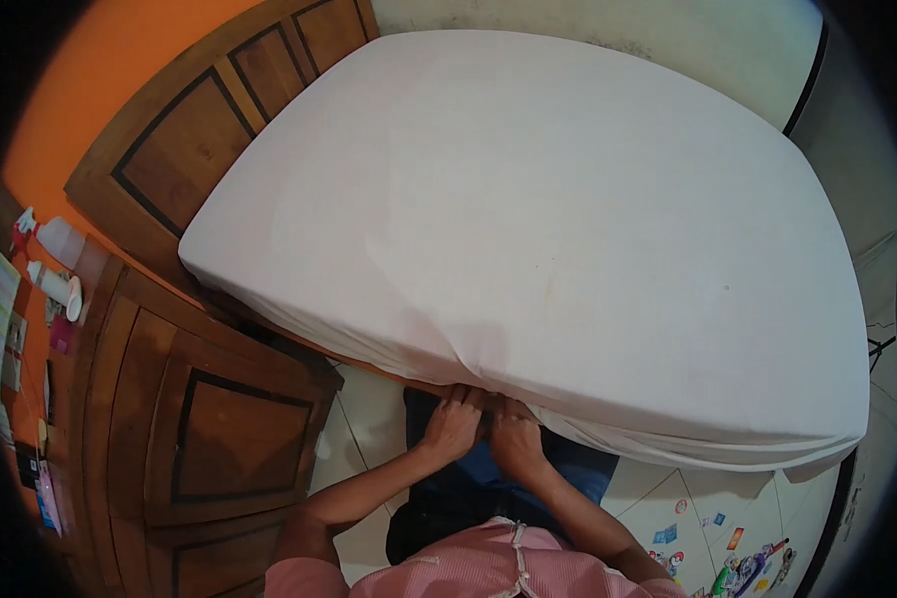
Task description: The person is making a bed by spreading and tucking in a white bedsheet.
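Observation:
A white bed sheet [538,194] covers the mattress in front of me, its near edge bunched into folds. At the middle of that near side, my left hand [454,424] grips the sheet's edge, fingers curled under it with the tips hidden. Close beside it on the right, my right hand [516,439] holds the same edge, knuckles up. Short creases run in the cloth from above the two hands. To the right of my right hand, the sheet's lower edge hangs loose along the mattress side.
A wooden headboard [187,149] stands at the bed's left end. Near my left side is a wooden cabinet [243,437], with a spray bottle [60,241] and a white bottle [51,284] beyond. Tiled floor [646,493] with several stickers [667,534] lies at right.

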{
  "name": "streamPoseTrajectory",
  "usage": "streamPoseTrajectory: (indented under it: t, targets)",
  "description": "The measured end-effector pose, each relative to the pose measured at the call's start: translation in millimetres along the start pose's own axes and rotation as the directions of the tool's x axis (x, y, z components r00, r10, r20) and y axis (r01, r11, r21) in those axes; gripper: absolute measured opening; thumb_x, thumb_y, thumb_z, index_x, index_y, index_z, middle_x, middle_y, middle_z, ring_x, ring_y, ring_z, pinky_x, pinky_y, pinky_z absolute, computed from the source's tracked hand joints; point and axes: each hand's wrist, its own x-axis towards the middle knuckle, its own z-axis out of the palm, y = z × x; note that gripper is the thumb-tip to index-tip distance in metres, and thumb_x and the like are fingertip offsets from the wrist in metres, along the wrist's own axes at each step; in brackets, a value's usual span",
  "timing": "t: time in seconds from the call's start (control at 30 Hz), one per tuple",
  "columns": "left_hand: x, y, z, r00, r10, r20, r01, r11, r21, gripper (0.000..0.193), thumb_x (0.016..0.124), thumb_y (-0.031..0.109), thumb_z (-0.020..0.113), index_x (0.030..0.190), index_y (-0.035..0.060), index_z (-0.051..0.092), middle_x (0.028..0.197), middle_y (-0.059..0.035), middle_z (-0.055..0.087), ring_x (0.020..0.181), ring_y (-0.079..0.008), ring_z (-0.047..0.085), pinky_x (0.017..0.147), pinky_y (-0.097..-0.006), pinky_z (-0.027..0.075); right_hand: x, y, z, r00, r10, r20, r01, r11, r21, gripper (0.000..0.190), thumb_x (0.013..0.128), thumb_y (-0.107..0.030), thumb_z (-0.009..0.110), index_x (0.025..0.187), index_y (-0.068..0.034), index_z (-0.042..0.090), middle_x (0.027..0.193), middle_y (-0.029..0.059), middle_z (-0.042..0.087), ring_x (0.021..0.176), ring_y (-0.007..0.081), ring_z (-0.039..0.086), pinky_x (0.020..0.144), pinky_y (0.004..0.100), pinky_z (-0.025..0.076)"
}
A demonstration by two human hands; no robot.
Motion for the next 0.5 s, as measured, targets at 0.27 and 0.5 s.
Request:
streamPoseTrajectory:
  t: [0.27,0.5]
  targets:
    - [-8.8,-14.5,2.2,0.998,-0.062,-0.029,0.053,0.968,-0.246,0.049,0.068,0.01,0.057,0.115,-0.0032,0.046,0.116,-0.0193,0.045,0.106,-0.0358,0.045,0.091,-0.0424,0.038,1.6,8.4,-31.8,0.991,-0.015,0.132,-0.014,0.976,0.216,0.046,0.069,-0.011,0.059,0.11,0.006,0.045,0.1,0.0215,0.054,0.081,0.032,0.06,0.069,0.0383,0.051]
    - [15.1,-0.2,-8.4,0.996,0.005,-0.09,-0.014,0.994,-0.105,0.045,0.066,0.017,0.06,0.105,-0.0032,0.052,0.108,-0.0196,0.053,0.105,-0.0351,0.047,0.088,-0.0431,0.039,17.1,12.0,-4.8,0.995,-0.034,0.097,0.014,0.981,0.194,0.044,0.068,-0.017,0.065,0.105,0.003,0.05,0.106,0.0189,0.054,0.084,0.0314,0.06,0.075,0.0374,0.05]
